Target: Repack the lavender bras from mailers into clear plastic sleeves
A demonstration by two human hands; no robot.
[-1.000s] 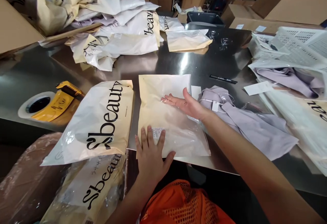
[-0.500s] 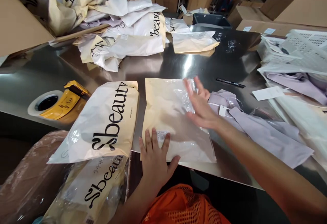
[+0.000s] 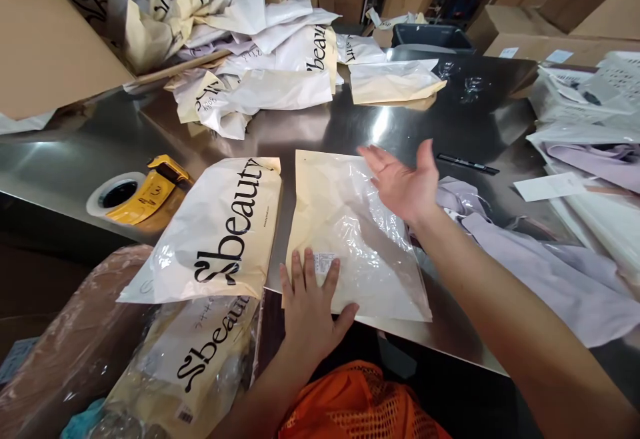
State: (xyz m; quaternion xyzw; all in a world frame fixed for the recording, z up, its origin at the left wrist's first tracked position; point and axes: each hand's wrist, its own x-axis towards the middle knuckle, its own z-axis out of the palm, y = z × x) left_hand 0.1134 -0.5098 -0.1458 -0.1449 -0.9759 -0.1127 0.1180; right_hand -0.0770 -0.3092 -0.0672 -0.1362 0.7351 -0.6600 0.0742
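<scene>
Cream-and-clear plastic mailer bag [image 3: 345, 225] is lying flat on the steel table [image 3: 340, 125], at its near edge; using that bag as landmark. Left hand [image 3: 310, 312] is pressing on the bag's near-left corner, fingers spread, palm down, gripping nothing, fingertips just beside the small printed label [image 3: 325, 263]. Right hand [image 3: 407, 185] is hanging open at the bag's far-right part, thumb up, holding nothing; cannot tell if it's touching the film.

Step in hand: probably smoothing the bag flat. Next move seems to be calling for a light, open-palm sweep over the creased clear side, left hand bracing so the bag isn't sliding.

Around the bag: printed "Sbeauty" bag [image 3: 240, 232] is lying just left, yellow tape dispenser [image 3: 143, 202] sitting farther left. Lilac garment [image 3: 540, 272] is spreading to the right, black marker [image 3: 468, 163] lying beyond the far-right corner. Crumpled mailers [image 3: 285, 89] are piling up behind.
</scene>
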